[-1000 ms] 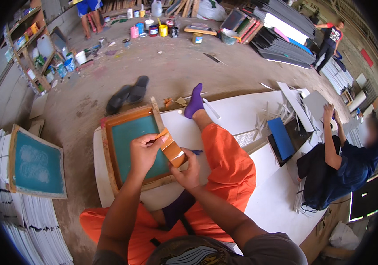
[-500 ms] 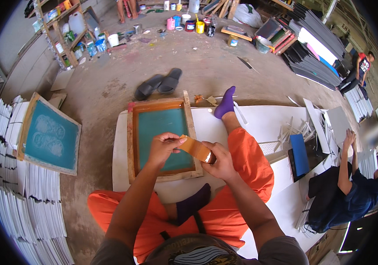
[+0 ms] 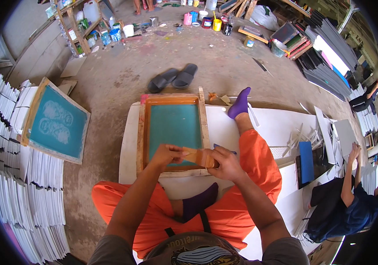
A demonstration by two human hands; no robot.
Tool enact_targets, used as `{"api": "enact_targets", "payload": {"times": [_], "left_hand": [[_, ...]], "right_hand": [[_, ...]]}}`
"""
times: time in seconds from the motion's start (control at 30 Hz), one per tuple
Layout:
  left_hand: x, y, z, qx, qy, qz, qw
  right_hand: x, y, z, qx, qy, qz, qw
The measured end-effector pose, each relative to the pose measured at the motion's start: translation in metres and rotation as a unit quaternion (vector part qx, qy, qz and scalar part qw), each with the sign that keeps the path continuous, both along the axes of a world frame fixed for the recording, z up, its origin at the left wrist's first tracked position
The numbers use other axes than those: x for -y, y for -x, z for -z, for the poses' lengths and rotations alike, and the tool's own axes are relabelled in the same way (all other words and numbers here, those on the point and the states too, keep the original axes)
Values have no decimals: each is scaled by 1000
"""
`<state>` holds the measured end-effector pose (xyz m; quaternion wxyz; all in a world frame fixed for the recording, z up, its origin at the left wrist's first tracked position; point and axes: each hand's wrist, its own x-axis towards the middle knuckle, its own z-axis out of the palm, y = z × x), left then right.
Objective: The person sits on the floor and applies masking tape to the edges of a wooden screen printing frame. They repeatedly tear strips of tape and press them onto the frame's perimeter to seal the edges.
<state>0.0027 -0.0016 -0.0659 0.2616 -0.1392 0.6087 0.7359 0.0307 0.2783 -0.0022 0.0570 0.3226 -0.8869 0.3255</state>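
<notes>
Two hands (image 3: 167, 157) (image 3: 227, 163) gripping brown tape (image 3: 205, 159), teal screen (image 3: 175, 123) on white board (image 3: 221, 128), stained floor (image 3: 120, 84), stacked sheets (image 3: 43, 212)

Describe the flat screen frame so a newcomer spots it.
Find the white board in front of the orange trousers. The wooden screen frame lies flat on its left part, right rim partly hidden by the brown tape. Unlike the frame leaning at left, its teal mesh shows no pale print.
</notes>
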Motion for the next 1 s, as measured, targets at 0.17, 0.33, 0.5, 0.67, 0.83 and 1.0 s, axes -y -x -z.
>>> {"api": "enact_targets", "payload": {"times": [0.17, 0.33, 0.5, 0.67, 0.83, 1.0], "left_hand": [[3, -10, 7, 12, 18, -34, 999], [8, -13, 13, -48, 28, -53, 997], [13, -19, 0, -91, 75, -65, 991], [28, -28, 8, -95, 71, -79, 990], [38, -21, -28, -116, 48, -112, 986], [66, -27, -35, -153, 70, -136, 976]], "right_hand": [[5, 0, 5, 3, -16, -9, 1000], [12, 0, 14, 18, -11, -7, 1000], [11, 2, 28, 33, -97, 11, 995], [14, 5, 39, 53, -68, 59, 995], [10, 0, 43, 155, 202, 111, 961], [-7, 19, 7, 40, -36, -7, 999]]}}
